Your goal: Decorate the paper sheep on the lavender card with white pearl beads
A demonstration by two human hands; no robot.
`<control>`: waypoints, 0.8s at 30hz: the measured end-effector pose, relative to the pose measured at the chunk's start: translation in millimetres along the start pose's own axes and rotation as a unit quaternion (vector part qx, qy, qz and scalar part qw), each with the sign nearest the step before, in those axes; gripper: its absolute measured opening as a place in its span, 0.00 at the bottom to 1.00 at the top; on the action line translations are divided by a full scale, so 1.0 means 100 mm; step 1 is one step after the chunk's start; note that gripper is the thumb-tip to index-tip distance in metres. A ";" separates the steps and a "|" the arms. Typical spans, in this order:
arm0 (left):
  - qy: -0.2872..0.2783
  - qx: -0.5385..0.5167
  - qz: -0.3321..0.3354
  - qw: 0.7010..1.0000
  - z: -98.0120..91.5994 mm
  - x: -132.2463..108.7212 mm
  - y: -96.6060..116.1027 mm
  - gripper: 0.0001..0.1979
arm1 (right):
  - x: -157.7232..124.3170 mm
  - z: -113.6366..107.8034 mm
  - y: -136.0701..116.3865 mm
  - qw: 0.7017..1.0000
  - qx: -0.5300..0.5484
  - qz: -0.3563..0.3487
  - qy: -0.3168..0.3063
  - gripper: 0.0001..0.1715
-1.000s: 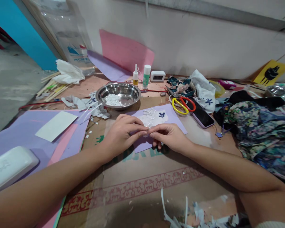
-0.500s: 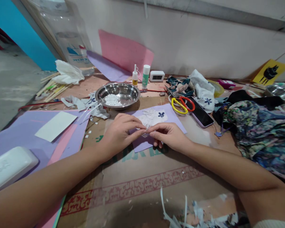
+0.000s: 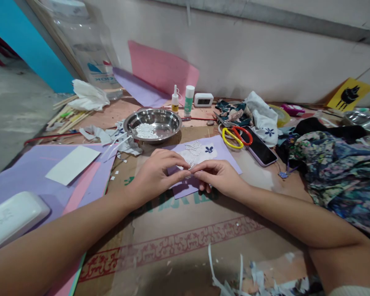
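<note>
Between the two hands, on a small sheet of lilac paper laid over brown cardboard, lies one line of tiny, shiny white pearl-like beads, curving across a pale cloth-like patch. The left hand and the right hand are bent so that thumb and forefinger draw close together at the near end of the beads, the two sets of fingertips almost meeting; whether either actually pinches a bead is hidden, so I cannot tell. The beads look very light, hard, smooth and apt to slip or roll, though the line as a whole seems limp; it is best taken by its near end, between thumb and fingertip. The paper looks thin and easily creased, so it is better steadied at its edges. Counted, there are two hands, one lilac sheet beneath them, one dark blue flower on the patch, one round steel bowl with a white heap inside, one pair of scissors with red and yellow handles, one dark-screened phone, one small white nozzle bottle and one green-and-white stick tube; the beads are too small to count.
</note>
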State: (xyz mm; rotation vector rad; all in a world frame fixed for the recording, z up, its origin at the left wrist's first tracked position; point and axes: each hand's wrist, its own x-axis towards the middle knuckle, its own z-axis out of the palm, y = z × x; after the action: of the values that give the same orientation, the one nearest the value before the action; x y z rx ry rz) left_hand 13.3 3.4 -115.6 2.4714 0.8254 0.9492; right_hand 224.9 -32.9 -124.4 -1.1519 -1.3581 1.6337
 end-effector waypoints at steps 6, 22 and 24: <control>-0.026 -0.027 -0.029 0.999 -0.01 0.02 -0.04 0.15 | -0.01 0.01 -0.01 1.000 -0.001 0.003 -0.004 0.15; 0.001 0.048 -0.010 0.999 -0.05 0.01 -0.01 0.09 | -0.05 -0.03 0.00 0.988 -0.128 -0.085 0.012 0.14; -0.013 0.118 0.033 0.992 -0.09 0.01 0.01 0.09 | -0.06 -0.06 0.01 0.947 -0.254 -0.193 0.033 0.10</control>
State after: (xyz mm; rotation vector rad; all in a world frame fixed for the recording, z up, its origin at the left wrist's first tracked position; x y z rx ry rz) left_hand 8.0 4.1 -108.0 2.7221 0.8985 0.8834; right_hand 232.0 -36.4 -125.1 -1.1117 -1.8858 0.9841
